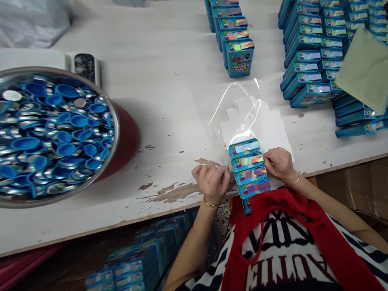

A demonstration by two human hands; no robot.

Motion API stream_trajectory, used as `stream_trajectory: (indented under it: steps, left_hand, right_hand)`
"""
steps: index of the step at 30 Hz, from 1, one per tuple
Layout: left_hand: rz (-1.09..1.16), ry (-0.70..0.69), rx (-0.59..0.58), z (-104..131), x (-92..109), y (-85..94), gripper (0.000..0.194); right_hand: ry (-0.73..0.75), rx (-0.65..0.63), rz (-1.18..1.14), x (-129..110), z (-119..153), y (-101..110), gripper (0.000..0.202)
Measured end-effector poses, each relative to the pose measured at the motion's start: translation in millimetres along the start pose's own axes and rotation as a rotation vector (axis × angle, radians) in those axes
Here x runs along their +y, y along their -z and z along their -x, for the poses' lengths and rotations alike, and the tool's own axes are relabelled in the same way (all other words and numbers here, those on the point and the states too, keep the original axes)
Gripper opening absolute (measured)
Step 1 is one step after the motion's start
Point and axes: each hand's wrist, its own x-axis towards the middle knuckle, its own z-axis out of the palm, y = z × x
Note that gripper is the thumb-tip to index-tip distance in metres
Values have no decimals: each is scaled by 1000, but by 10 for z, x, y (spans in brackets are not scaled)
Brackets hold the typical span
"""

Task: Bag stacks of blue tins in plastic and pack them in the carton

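A row of blue tins (pixel 250 175) runs from the table's front edge towards the middle, its near end partly hidden by the red apron. A clear plastic bag (pixel 239 109) spreads out beyond the row's far end, over white paper pieces (pixel 274 131). Left of the row, my left hand (pixel 212 182) is closed, fingers curled at the side of the plastic. To the right, my right hand (pixel 279 163) pinches beside the second tin from the far end. The thin film between the fingers is hard to make out.
A large metal-rimmed pot (pixel 125 141) full of blue-lined lids fills the left. Behind it lie a phone (pixel 85 68) and a plastic bag (pixel 33 22). More tins stand in a row (pixel 239 58) at the back and in a block (pixel 309 60) at right, under a pale cloth (pixel 362 66).
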Motion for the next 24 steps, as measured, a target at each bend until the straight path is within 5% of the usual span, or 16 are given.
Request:
stream_trajectory:
  steps: [7,20,24]
  left_hand:
    - [-97,170,-135,-32,3,-205,12]
    - [-296,134,-83,-34,-36,-235,26]
    - [-255,31,-160,48,46,-146,25]
  right_hand:
    - [-150,-159,127,152,-29,-173,26]
    - [-76,-256,140,184,-5,-253,26]
    - [-10,-261,130,148,113,-186,22]
